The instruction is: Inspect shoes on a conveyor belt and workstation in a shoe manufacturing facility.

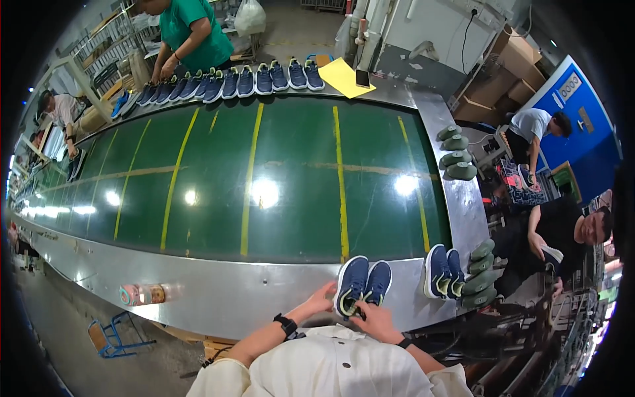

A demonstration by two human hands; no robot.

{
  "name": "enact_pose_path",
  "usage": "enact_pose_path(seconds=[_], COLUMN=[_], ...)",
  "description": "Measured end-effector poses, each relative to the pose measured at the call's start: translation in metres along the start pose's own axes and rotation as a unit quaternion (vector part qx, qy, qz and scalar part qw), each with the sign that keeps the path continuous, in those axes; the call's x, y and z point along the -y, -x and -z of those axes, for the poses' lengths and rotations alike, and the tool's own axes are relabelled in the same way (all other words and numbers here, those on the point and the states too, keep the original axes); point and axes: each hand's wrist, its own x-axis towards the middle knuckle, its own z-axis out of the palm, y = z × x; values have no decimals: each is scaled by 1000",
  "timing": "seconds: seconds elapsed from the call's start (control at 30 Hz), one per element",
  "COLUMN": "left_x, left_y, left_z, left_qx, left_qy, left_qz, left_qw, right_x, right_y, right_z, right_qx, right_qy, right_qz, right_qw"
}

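Note:
Right in front of me, a pair of navy sneakers with white soles and lime-green lining stands at the near edge of the belt table, toes pointing away. Beside the outer side of the left sneaker is my left hand, its fingers stretched toward the shoe; whether they touch it is hard to see. My right hand is at the heels, its thumb and fingers closed on the heel collar of the right sneaker. To the right, another navy sneaker pair stands on the metal rim.
A green conveyor belt with yellow lines runs leftward. Green shoe lasts lie on the right rim. A jar lies at left. Sneakers, yellow paper and a phone line the far side. Co-workers stand around.

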Motion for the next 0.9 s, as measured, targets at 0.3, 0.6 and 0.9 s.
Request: enact_pose_path(seconds=[0.3,0.6,0.9], left_x=[-25,9,7], left_y=[-28,-26,-10], left_z=[42,52,49], left_qx=[-81,-198,-209], left_qy=[145,-207,-135], left_qz=[-58,-155,-82], left_qw=[984,946,965], right_x=[-51,-197,-248], right_y=[-87,-351,-533], right_z=[35,194,261], right_qx=[-20,-155,-370], right_qy=[-9,-712,-716], right_qz=[-122,-316,-198], right_qw=[992,608,557])
